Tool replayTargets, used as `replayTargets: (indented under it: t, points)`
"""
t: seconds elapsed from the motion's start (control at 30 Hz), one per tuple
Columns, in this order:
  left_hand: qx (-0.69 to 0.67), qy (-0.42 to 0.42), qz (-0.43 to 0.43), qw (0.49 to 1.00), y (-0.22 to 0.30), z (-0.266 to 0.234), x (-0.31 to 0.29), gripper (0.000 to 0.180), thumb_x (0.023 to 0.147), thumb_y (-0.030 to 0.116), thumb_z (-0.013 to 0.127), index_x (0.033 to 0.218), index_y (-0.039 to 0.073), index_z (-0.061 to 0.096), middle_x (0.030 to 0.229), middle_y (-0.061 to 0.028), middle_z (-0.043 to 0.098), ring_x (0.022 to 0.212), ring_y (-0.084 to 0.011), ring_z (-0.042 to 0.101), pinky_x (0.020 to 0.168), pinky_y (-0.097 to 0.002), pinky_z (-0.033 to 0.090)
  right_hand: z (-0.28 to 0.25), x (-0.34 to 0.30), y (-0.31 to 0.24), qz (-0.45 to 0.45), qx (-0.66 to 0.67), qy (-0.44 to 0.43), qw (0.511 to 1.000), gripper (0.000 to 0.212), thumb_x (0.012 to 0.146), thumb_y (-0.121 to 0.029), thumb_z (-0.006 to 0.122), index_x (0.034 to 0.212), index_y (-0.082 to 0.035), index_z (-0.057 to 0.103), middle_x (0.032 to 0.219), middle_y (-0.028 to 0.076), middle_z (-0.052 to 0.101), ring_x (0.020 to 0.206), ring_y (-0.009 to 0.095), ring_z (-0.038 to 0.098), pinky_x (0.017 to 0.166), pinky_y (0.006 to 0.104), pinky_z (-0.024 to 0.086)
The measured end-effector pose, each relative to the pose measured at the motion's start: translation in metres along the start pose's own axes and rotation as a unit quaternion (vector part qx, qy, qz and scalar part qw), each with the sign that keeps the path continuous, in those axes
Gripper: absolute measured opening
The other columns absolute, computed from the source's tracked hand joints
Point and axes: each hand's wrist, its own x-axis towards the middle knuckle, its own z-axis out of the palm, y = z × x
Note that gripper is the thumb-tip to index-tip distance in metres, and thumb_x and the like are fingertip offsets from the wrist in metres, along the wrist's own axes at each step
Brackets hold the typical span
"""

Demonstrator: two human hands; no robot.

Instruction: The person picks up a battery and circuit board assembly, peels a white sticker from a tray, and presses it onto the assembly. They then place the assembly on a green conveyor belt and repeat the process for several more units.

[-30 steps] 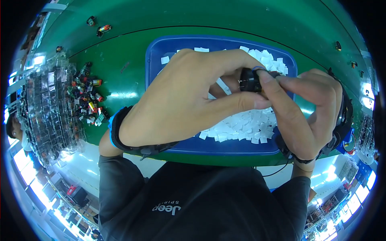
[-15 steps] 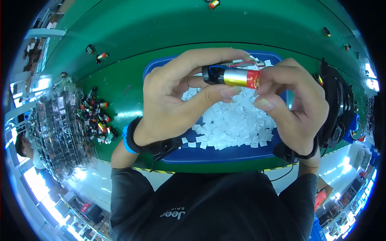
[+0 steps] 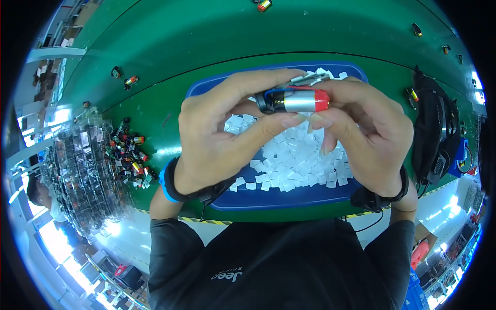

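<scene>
A small cylindrical battery with a silver middle, a red end and a black end cap lies level between my hands, above the bin. Red and blue wires run along it, and a thin greyish flat part sits just beyond its upper side. My left hand is closed on the black-capped end, thumb below and index finger reaching over the far side. My right hand grips the red end with thumb and fingers; some of its fingertips are hidden behind the battery. Beneath, many small white square pieces fill the bin.
The blue bin stands on the green table. On the left are a heap of similar batteries and stacked clear plastic trays. A black bag lies at right. Several loose batteries are scattered farther out.
The battery has rolled about its length, so its yellow band has given way to silver. My right hand has come inward and closed around the red end. My left hand keeps its hold.
</scene>
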Motion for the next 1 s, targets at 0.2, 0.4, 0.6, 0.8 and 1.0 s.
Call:
replayTargets:
  t: [0.2, 0.4, 0.6, 0.8, 1.0]
  points:
    - [0.188, -0.062, 0.123, 0.972, 0.007, -0.010, -0.003, 0.043, 0.081, 0.000, 0.079, 0.120, -0.009, 0.064, 0.111, -0.0197, 0.071, 0.090, -0.0206, 0.068, 0.078, -0.0290, 0.054, -0.001, -0.002, 0.002, 0.042, 0.064, -0.007, 0.997, 0.018, 0.094, -0.001, 0.067, 0.109, 0.008, 0.063, 0.085, 0.014, 0.069, 0.055, 0.010, 0.061, 0.048, 0.0207, 0.047]
    - [0.220, -0.083, 0.084, 0.968, 0.016, -0.009, -0.002, 0.041, 0.082, -0.002, 0.077, 0.119, -0.012, 0.064, 0.114, -0.0224, 0.070, 0.095, -0.0222, 0.068, 0.085, -0.0310, 0.054, -0.003, 0.000, 0.002, 0.052, 0.064, -0.021, 0.996, 0.012, 0.096, -0.003, 0.065, 0.103, 0.007, 0.061, 0.081, 0.013, 0.069, 0.052, 0.010, 0.060, 0.047, 0.0211, 0.047]
    - [0.185, -0.115, 0.106, 0.970, 0.021, -0.016, 0.001, 0.035, 0.085, -0.004, 0.071, 0.118, -0.010, 0.065, 0.110, -0.0203, 0.070, 0.092, -0.0204, 0.068, 0.081, -0.0293, 0.055, -0.010, 0.003, 0.000, 0.039, 0.009, -0.059, 0.997, 0.018, 0.092, -0.005, 0.070, 0.103, 0.006, 0.061, 0.078, 0.010, 0.068, 0.053, 0.009, 0.060, 0.049, 0.0213, 0.047]
    - [-0.064, -0.059, -0.108, 0.990, 0.009, -0.012, 0.011, 0.027, 0.087, 0.006, 0.074, 0.112, -0.002, 0.068, 0.097, -0.0107, 0.072, 0.081, -0.0173, 0.069, 0.063, -0.0276, 0.057, -0.015, 0.009, 0.007, -0.002, -0.191, -0.030, 0.981, 0.029, 0.081, -0.007, 0.082, 0.102, 0.001, 0.063, 0.076, 0.006, 0.068, 0.060, 0.008, 0.062, 0.055, 0.0216, 0.048]
    - [0.274, -0.209, -0.214, 0.914, -0.063, -0.100, 0.095, 0.038, 0.096, 0.035, 0.066, 0.111, 0.000, 0.067, 0.097, -0.0118, 0.069, 0.087, -0.0185, 0.066, 0.076, -0.0350, 0.057, -0.018, 0.005, -0.009, -0.092, -0.273, -0.028, 0.957, 0.026, 0.078, -0.007, 0.083, 0.096, -0.002, 0.065, 0.074, 0.005, 0.066, 0.061, 0.011, 0.064, 0.056, 0.0228, 0.048]
